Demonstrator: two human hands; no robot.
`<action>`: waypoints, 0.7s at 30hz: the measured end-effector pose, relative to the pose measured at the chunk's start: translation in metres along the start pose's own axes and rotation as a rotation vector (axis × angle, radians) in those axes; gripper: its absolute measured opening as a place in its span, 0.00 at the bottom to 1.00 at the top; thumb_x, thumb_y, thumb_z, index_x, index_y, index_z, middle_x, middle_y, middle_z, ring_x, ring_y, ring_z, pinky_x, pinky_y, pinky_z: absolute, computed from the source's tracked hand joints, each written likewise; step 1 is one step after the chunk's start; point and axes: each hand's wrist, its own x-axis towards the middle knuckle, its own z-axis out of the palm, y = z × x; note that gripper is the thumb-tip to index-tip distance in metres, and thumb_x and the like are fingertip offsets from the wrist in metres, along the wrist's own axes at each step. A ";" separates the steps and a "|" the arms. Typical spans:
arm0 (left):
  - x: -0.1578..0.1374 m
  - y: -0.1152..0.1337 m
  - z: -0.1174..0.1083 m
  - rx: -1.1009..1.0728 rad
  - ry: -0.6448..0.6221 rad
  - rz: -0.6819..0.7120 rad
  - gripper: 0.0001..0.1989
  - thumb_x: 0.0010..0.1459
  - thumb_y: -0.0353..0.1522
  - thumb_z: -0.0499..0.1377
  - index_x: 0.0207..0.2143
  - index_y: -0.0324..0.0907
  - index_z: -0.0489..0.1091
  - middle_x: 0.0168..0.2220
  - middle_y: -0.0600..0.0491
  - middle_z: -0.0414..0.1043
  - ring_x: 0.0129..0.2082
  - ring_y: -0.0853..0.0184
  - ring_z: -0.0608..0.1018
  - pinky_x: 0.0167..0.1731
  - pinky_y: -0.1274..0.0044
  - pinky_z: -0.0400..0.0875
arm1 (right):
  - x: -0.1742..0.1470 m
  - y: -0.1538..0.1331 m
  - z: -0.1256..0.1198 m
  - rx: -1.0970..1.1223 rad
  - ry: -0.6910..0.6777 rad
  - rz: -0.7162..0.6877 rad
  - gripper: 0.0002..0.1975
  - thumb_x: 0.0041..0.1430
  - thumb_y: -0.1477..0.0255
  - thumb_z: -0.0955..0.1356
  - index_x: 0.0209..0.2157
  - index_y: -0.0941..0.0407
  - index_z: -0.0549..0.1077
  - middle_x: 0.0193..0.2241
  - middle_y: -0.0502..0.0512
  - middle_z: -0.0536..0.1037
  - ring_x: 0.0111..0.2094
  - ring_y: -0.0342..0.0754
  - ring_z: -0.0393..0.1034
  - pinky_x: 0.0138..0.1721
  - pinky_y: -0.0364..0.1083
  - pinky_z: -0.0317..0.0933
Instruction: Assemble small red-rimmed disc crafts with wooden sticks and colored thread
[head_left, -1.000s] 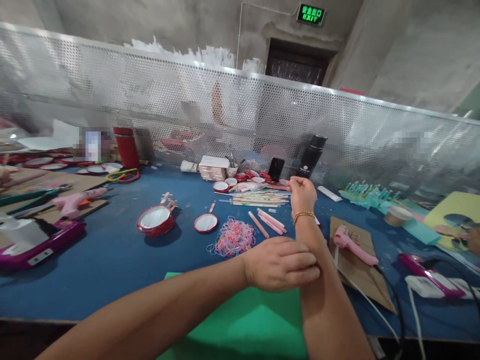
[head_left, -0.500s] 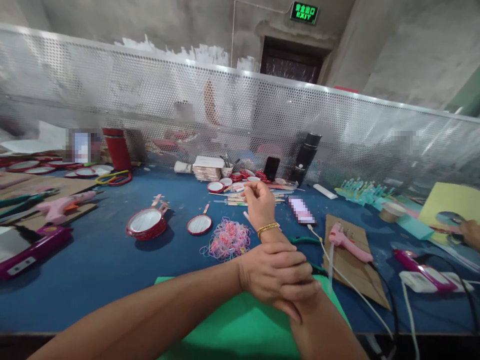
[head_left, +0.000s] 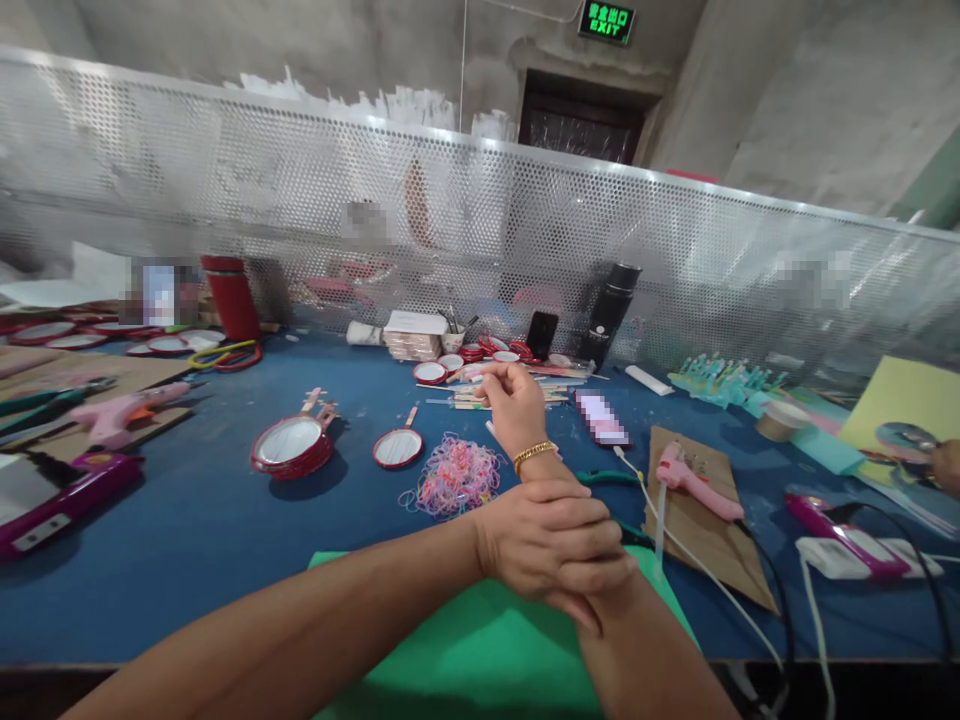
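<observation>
My left hand (head_left: 559, 545) is wrapped round my right forearm, above the green sheet (head_left: 465, 650) at the table's front edge. Past it, my right hand (head_left: 515, 405) is raised with its fingers curled in and the thumb near them; I see nothing held there. A gold chain bracelet (head_left: 534, 455) circles that wrist. Just left of the right hand lies a heap of small pastel rubber bands (head_left: 459, 475). Farther left are a round red-rimmed piece with a stick handle (head_left: 398, 447) and a stack of similar pieces (head_left: 289, 446).
On the right, a pink glue gun (head_left: 697, 482) lies on cardboard (head_left: 720, 540), beside a cabled phone (head_left: 602, 417) and a purple power strip (head_left: 847, 535). Another pink glue gun (head_left: 124, 412) lies left. A black bottle (head_left: 613, 315) and red bottle (head_left: 230, 300) stand by the perforated screen (head_left: 300, 200). Another person's hand (head_left: 946, 467) shows far right.
My hands keep the same hold and pose. The view has shifted very slightly, and the other person's hand at the far right has moved a little.
</observation>
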 end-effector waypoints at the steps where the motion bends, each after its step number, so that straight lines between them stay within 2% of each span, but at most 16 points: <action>1: 0.000 0.000 0.000 -0.002 -0.004 -0.002 0.25 0.61 0.52 0.52 0.54 0.50 0.70 0.56 0.53 0.71 0.58 0.61 0.68 0.60 0.67 0.63 | 0.001 0.001 -0.002 -0.002 -0.008 0.001 0.07 0.55 0.67 0.66 0.32 0.55 0.73 0.21 0.46 0.76 0.25 0.45 0.73 0.31 0.44 0.66; 4: 0.004 -0.002 -0.003 -0.010 -0.050 0.006 0.24 0.63 0.49 0.52 0.55 0.49 0.69 0.58 0.53 0.70 0.61 0.62 0.66 0.61 0.67 0.62 | 0.008 0.001 -0.012 -0.036 0.002 -0.010 0.08 0.54 0.66 0.66 0.32 0.55 0.73 0.22 0.47 0.77 0.25 0.45 0.72 0.30 0.44 0.65; 10: 0.015 -0.004 -0.013 0.022 -0.154 -0.022 0.22 0.66 0.41 0.50 0.59 0.50 0.66 0.64 0.55 0.61 0.68 0.63 0.56 0.65 0.68 0.56 | 0.026 0.001 -0.044 -0.079 0.214 -0.024 0.10 0.52 0.65 0.67 0.32 0.57 0.74 0.21 0.48 0.76 0.21 0.42 0.69 0.27 0.42 0.64; 17: 0.016 -0.001 -0.016 0.042 -0.173 -0.101 0.22 0.66 0.38 0.49 0.61 0.53 0.64 0.65 0.56 0.59 0.69 0.63 0.53 0.66 0.67 0.55 | 0.036 -0.005 -0.066 0.132 0.440 0.053 0.08 0.46 0.69 0.69 0.29 0.58 0.73 0.18 0.46 0.75 0.19 0.38 0.65 0.23 0.38 0.61; 21: 0.012 -0.001 -0.016 0.020 -0.198 -0.086 0.22 0.67 0.37 0.47 0.61 0.51 0.65 0.65 0.57 0.60 0.67 0.64 0.56 0.60 0.72 0.62 | 0.037 -0.014 -0.074 0.286 0.506 0.142 0.07 0.44 0.71 0.69 0.28 0.58 0.72 0.17 0.45 0.73 0.16 0.36 0.63 0.20 0.36 0.59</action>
